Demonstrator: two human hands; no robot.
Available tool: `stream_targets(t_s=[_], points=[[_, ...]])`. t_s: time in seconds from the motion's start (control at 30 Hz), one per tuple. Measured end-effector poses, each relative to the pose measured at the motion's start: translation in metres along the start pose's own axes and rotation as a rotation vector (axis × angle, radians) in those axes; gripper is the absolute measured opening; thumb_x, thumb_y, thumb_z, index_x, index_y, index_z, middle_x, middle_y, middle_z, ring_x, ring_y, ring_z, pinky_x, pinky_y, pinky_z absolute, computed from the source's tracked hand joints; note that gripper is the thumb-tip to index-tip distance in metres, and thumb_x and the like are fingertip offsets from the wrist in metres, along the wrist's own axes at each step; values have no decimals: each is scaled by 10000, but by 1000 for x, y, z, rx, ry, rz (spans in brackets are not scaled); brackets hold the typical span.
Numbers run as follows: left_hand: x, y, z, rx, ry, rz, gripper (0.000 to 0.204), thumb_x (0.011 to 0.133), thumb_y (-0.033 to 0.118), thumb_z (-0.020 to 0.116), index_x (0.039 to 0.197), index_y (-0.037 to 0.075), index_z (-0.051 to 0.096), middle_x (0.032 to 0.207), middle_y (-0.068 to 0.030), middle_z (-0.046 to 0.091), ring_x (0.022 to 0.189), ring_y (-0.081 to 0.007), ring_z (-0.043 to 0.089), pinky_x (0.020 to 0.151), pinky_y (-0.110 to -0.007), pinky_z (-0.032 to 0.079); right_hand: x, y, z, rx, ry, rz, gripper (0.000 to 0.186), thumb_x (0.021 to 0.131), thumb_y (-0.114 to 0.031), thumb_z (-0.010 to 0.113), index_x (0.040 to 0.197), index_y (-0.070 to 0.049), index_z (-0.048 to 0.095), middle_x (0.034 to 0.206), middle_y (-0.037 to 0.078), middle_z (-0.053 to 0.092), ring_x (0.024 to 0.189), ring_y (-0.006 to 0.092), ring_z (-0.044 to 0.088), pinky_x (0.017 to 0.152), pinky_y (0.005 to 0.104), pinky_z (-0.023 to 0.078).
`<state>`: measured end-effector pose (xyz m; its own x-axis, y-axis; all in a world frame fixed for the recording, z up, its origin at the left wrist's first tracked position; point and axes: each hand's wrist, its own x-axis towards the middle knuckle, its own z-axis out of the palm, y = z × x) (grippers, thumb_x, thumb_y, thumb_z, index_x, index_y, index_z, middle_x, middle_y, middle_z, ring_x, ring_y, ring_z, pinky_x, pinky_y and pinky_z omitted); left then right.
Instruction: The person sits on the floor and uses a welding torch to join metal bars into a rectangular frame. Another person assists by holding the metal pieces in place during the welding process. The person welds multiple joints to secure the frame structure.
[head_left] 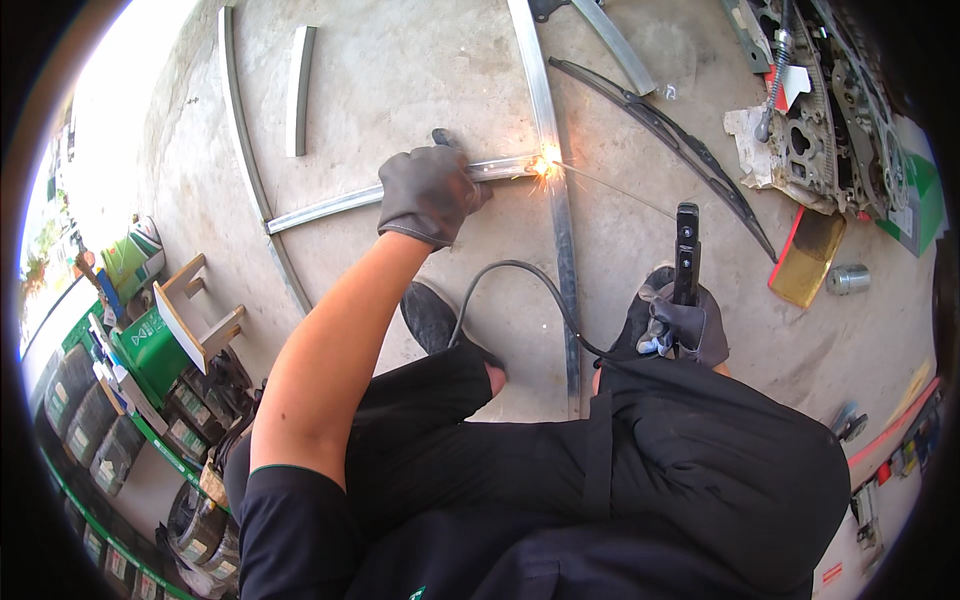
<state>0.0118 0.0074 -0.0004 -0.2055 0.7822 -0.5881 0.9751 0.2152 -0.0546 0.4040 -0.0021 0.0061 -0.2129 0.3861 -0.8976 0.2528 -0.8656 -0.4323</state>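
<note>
My left hand, in a dark glove, grips a galvanized metal crossbar lying on the floor. The crossbar's right end meets a long metal bar, where bright orange sparks fly. My right hand, also gloved, is closed round a black welding electrode holder. From the holder a thin electrode reaches left to the sparking joint. A black cable loops between my feet toward the right hand. The left end of the crossbar meets another long bar.
A short metal piece and a wiper blade lie on the concrete. Engine parts, a yellow-edged block and a metal cylinder are at right. On the left stand a small wooden stool and a green bin.
</note>
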Motion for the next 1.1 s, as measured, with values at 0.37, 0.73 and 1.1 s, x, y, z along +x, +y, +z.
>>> stream_targets(t_s=[0.37, 0.73, 1.1], points=[[-2, -1, 1, 21, 15, 2, 462, 853, 596, 798, 930, 141, 791, 919, -113, 780, 902, -327, 771, 769, -481, 560, 4, 3, 8, -112, 69, 21, 283, 893, -172, 922, 924, -5, 696, 790, 30, 706, 671, 80, 619, 638, 266, 529], [-3, 3, 9, 6, 123, 60, 354, 857, 476, 826, 929, 136, 757, 908, -99, 775, 851, -316, 770, 726, -488, 566, 1, 8, -5, 177, 7, 65, 175, 919, -71, 852, 944, 11, 700, 836, 102, 745, 621, 121, 667, 550, 277, 539], [-3, 8, 7, 48, 107, 42, 395, 879, 448, 813, 1008, 82, 739, 864, -111, 759, 826, -318, 767, 707, -504, 563, 13, 25, -16, 130, -32, 48, 183, 935, -59, 825, 999, 57, 700, 1029, 202, 787, 721, 159, 723, 625, 294, 586]])
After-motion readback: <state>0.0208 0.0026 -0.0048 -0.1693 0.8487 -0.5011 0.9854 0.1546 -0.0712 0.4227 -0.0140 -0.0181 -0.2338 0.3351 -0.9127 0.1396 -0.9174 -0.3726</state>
